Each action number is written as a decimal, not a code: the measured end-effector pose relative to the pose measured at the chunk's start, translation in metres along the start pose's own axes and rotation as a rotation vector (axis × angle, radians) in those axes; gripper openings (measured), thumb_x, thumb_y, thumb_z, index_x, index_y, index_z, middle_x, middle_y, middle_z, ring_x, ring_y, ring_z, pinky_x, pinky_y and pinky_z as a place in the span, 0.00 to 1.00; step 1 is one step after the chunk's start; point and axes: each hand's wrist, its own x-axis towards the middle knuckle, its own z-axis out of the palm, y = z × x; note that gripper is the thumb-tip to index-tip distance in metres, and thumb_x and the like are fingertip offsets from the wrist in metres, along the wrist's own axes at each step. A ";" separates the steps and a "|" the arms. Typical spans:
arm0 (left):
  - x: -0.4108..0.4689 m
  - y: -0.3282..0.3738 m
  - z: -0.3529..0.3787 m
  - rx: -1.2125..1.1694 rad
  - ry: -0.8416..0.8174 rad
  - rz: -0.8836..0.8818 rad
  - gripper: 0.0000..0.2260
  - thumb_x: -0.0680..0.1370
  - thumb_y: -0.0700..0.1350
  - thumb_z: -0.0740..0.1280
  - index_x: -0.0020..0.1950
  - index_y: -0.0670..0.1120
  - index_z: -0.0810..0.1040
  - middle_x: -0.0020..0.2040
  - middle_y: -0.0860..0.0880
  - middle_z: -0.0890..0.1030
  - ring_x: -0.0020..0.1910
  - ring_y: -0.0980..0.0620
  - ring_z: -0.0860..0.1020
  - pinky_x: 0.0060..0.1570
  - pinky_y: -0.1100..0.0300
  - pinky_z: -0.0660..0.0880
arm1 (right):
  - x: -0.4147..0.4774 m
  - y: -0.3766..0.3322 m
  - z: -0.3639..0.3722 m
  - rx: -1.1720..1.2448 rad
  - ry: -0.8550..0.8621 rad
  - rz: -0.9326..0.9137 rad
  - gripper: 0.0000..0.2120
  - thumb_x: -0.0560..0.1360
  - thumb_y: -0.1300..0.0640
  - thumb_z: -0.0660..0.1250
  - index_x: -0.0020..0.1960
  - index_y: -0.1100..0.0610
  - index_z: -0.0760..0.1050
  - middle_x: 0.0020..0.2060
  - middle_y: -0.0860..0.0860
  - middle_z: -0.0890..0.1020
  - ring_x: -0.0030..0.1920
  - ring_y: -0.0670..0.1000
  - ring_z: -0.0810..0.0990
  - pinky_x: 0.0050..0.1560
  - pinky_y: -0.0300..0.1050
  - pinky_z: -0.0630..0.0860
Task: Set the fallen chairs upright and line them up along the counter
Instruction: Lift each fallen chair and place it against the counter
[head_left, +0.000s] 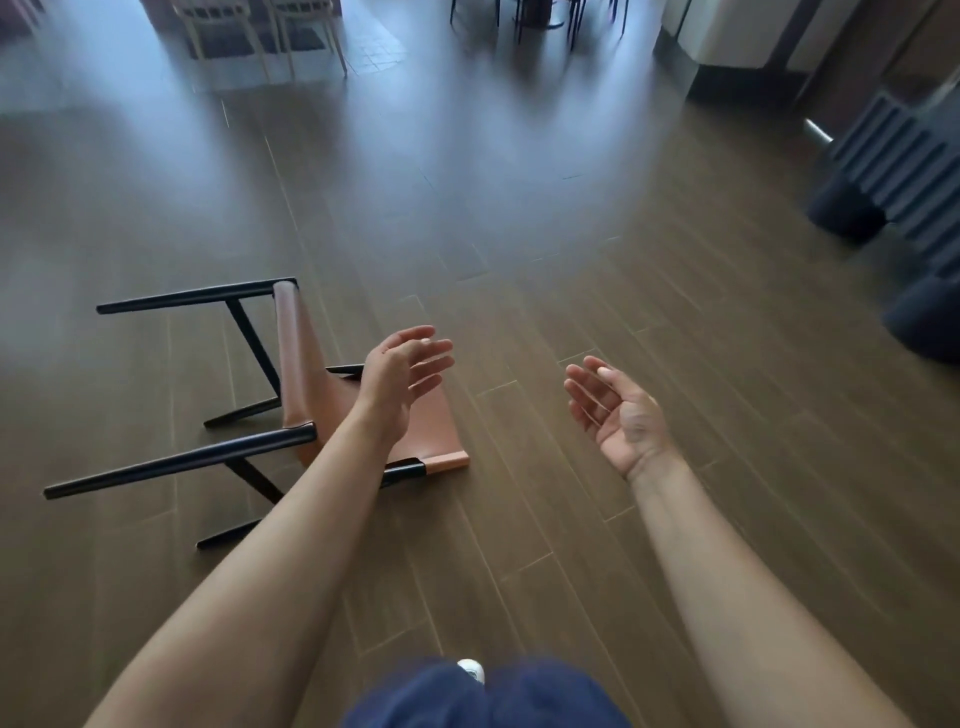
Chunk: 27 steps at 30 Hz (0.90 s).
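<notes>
Floor (571, 260): wood planks.
Chair (306, 379): lying on its side on the floor, legs pointing left.
Left hand (400, 379): I am holding it over the chair, fingers loose, gripping nothing.
Right hand (618, 410): hovering palm-up, empty, right of the chair.

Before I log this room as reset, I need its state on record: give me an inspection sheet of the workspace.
Surface: brown wood-plank floor, glare toward the back.
Job's things: one chair, tan seat and black frame, lies on its side, legs pointing left.
Clutter: nothing seen.
Hands: left hand open over the chair, contact unclear; right hand open, palm up, holding nothing.
Cables: nothing seen.
Surroundings: pale chairs upright at far left; dark ribbed unit at right.
</notes>
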 end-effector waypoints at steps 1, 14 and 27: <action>0.009 0.001 0.006 -0.001 0.006 0.000 0.10 0.79 0.37 0.61 0.56 0.45 0.78 0.47 0.47 0.85 0.46 0.48 0.84 0.48 0.57 0.76 | 0.011 -0.005 -0.001 0.005 0.002 0.003 0.08 0.79 0.59 0.61 0.50 0.54 0.79 0.41 0.50 0.86 0.42 0.48 0.84 0.45 0.41 0.77; 0.130 0.005 0.113 -0.084 0.185 0.024 0.10 0.79 0.36 0.60 0.55 0.44 0.77 0.47 0.44 0.84 0.44 0.47 0.83 0.34 0.61 0.76 | 0.186 -0.103 -0.009 -0.081 -0.130 0.096 0.08 0.79 0.60 0.61 0.49 0.55 0.79 0.40 0.50 0.86 0.42 0.49 0.84 0.45 0.42 0.76; 0.239 0.020 0.200 -0.242 0.357 0.093 0.08 0.79 0.38 0.60 0.54 0.46 0.77 0.46 0.46 0.85 0.46 0.47 0.83 0.43 0.57 0.73 | 0.337 -0.185 0.021 -0.239 -0.290 0.199 0.08 0.79 0.60 0.61 0.50 0.55 0.79 0.42 0.50 0.86 0.45 0.49 0.84 0.45 0.42 0.76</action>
